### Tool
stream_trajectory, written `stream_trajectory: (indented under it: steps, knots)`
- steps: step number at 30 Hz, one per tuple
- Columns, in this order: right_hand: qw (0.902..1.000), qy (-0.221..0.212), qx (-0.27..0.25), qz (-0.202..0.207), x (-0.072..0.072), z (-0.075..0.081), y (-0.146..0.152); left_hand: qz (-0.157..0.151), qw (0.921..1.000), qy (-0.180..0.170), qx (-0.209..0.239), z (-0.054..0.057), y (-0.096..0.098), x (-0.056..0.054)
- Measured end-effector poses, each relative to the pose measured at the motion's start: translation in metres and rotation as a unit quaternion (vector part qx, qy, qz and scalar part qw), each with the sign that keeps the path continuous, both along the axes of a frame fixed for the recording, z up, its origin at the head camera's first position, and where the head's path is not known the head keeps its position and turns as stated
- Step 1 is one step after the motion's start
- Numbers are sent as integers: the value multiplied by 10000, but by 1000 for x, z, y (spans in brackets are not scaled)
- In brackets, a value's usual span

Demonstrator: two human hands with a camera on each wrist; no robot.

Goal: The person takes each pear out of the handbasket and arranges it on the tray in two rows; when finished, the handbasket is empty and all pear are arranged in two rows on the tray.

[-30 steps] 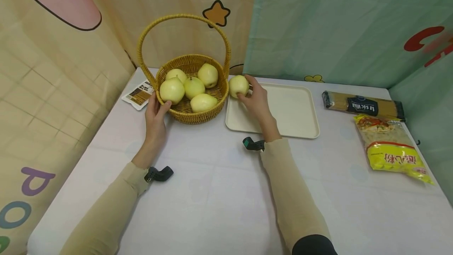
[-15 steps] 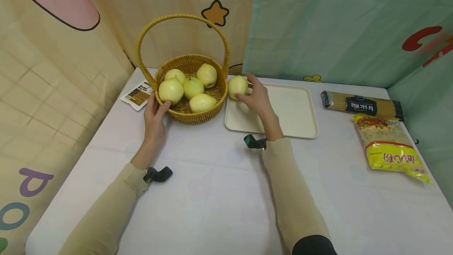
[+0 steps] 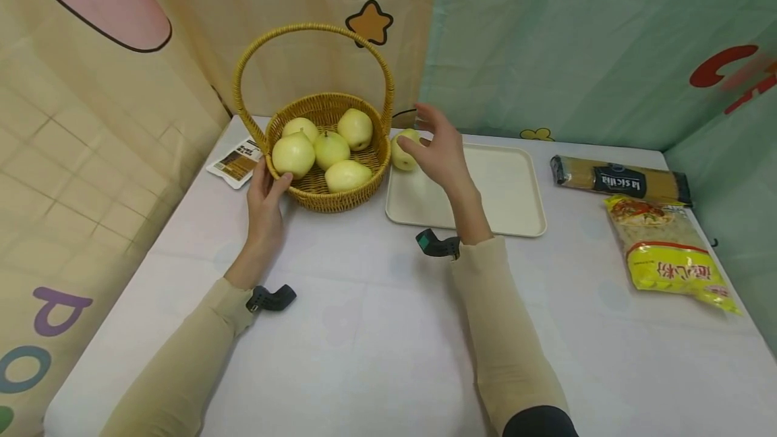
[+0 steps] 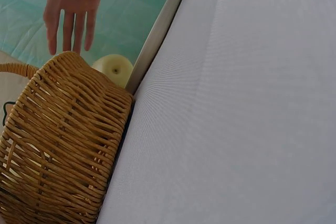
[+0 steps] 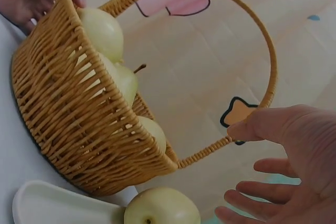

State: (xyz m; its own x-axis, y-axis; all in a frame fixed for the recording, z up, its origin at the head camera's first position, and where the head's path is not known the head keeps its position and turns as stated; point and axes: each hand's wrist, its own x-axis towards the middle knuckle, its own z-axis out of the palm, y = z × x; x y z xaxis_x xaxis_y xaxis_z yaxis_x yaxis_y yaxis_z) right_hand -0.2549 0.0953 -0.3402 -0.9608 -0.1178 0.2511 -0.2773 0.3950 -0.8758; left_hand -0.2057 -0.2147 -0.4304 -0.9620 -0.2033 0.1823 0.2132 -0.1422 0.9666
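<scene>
I had the right hand [image 3: 442, 147] open, fingers spread, thumb out, holding nothing, raised over the tray's far-left part. Loose pear [image 3: 400, 156] sat just off it at 9 o'clock, not touching in the right wrist view, on the tray [image 3: 498, 187] at its 10 o'clock corner. Next outward, 9 o'clock of that pear: wicker basket [image 3: 328, 204], upright, handle up, five pears [image 3: 332, 151] inside. My left hand [image 3: 265, 204] gripped the basket at its 8 o'clock, thumb over the rim, fingers outside. Small pouch [image 3: 238, 164] lay near that hand at 11 o'clock. Farther out from the right hand: la sicilia pack [image 3: 619, 181] at 3 o'clock, yellow bag [image 3: 670, 248] at 4 o'clock, both on the white table [image 3: 364, 329].
</scene>
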Motion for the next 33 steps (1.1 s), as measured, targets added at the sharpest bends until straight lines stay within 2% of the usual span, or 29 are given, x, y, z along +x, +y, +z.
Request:
stream_trajectory:
  steps: [7,16,23,28,33]
  knots:
    - [9995,75,-162,266,9,9,-24,0,10000,-35,64,0,0,-1]
    - [9974,133,-140,697,20,5,-56,15,9999,-12,124,1,0,0]
    - [9950,121,-122,982,21,-2,-75,58,9999,-13,137,1,2,2]
    - [9937,22,-182,1109,21,-2,-90,65,9999,34,132,2,2,2]
    - [9926,-98,-330,1168,20,-2,-110,45,9999,-69,149,3,1,2]
